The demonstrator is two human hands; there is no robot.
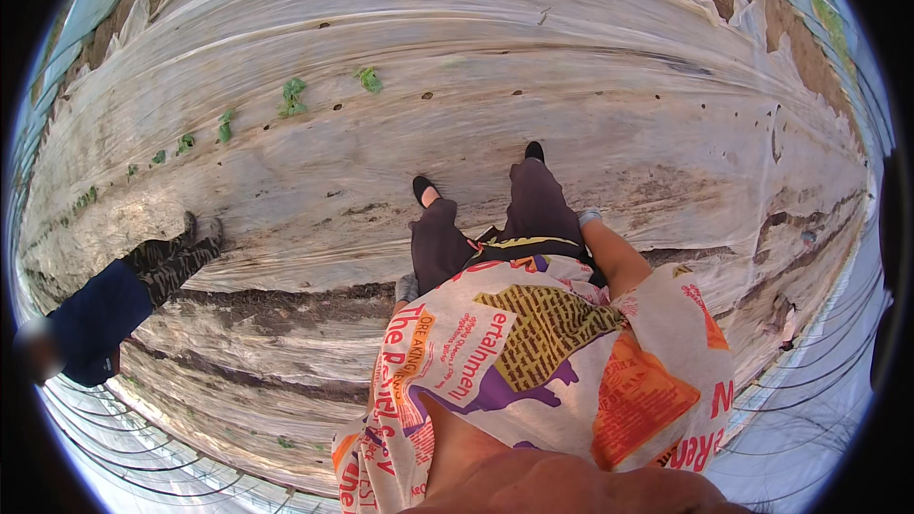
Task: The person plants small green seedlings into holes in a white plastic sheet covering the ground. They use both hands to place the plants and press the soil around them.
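Both of my hands wear grey gloves and hang beside my body. My left hand (406,289) shows only in part at my left hip, next to the dark trousers (439,246). At my right thigh is my right hand (590,215), mostly hidden behind the leg and forearm. Whether either hand holds something cannot be made out. My feet, in black shoes (534,150), stand on pale plastic mulch film (471,125). Ahead and to the left, green seedlings (292,96) grow through holes in the film. Further right in that row are bare planting holes (517,93).
A person (107,314) in a dark blue top and camouflage trousers stands to the left. Strips of bare soil (285,300) run between film-covered beds behind me. Curved greenhouse hoops (807,371) and plastic sheeting line the sides. At far right lies a small, unclear object (808,236).
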